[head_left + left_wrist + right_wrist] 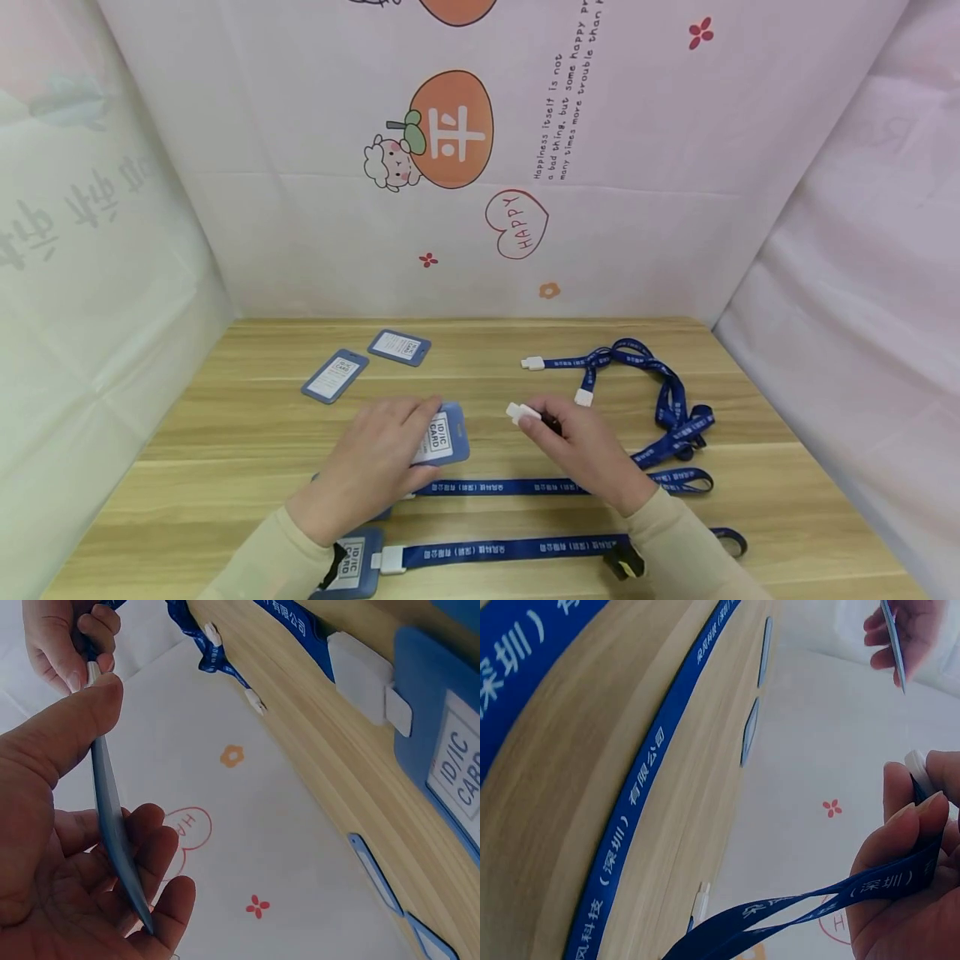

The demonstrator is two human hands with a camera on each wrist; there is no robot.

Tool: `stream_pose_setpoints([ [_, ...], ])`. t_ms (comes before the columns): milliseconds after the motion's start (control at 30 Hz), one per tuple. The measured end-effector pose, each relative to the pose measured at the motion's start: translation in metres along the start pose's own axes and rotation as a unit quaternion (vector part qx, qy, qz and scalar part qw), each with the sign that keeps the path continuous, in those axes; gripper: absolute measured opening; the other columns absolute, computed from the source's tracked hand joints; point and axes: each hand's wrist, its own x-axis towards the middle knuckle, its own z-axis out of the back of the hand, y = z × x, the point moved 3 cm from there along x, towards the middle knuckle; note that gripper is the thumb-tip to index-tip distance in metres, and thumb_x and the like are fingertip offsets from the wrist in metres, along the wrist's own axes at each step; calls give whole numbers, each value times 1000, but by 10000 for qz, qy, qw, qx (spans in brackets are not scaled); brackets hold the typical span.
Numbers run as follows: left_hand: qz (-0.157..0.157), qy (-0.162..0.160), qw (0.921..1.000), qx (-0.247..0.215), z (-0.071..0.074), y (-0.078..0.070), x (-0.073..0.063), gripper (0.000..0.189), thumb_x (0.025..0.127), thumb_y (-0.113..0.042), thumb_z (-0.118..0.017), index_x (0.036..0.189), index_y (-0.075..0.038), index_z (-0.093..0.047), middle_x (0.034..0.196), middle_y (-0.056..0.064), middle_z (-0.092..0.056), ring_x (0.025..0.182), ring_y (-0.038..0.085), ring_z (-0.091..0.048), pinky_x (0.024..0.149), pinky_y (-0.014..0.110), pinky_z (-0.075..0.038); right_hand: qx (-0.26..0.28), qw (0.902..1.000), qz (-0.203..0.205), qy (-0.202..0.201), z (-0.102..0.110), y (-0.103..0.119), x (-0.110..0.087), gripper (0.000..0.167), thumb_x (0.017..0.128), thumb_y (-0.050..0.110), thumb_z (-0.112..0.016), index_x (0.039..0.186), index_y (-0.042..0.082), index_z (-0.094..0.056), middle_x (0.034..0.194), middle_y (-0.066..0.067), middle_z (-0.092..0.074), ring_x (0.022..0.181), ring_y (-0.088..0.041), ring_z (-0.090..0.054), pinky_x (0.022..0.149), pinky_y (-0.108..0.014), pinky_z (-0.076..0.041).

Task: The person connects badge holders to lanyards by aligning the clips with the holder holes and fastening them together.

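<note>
My left hand holds a blue ID card holder with a white printed insert. In the left wrist view, this card holder stands edge-on between the thumb and the fingers. To its right, my right hand pinches the white plastic clip of a blue lanyard. The doubled strap of that lanyard runs across the fingers in the right wrist view and trails off from the palm. A gap separates clip and card holder.
Two card holders lie at the back left. A loose lanyard with white clips is bunched at the right. Nearer, two straps stretch across the wooden table, joined to card holders at the left. Printed cloth hangs behind.
</note>
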Motion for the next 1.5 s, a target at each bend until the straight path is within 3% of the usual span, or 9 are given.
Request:
stream_pose_setpoints([
  [633,-52,115,9999,-57,-3,-13,5,86,86,-56,-81,151,-8,-53,139,10,-66,123,26,-63,107,44,-54,225,9993,165,237,-10,9,-1,21,108,41,-56,106,25,-71,84,10,-60,71,-10,-55,59,-24,-48],
  [900,-119,38,9999,-18,-5,-17,7,84,86,-54,-82,150,-7,-54,138,9,-66,121,25,-64,106,43,-54,229,9991,136,316,-13,10,-2,26,109,42,-54,112,23,-72,93,10,-66,77,-9,-59,65,-25,-53],
  [1500,-109,85,9999,90,-6,-21,10,85,85,-55,-83,150,-9,-54,138,9,-66,121,24,-64,107,42,-54,274,9987,171,395,-17,13,-5,29,109,42,-52,113,22,-73,91,12,-67,75,-7,-60,63,-25,-54],
])
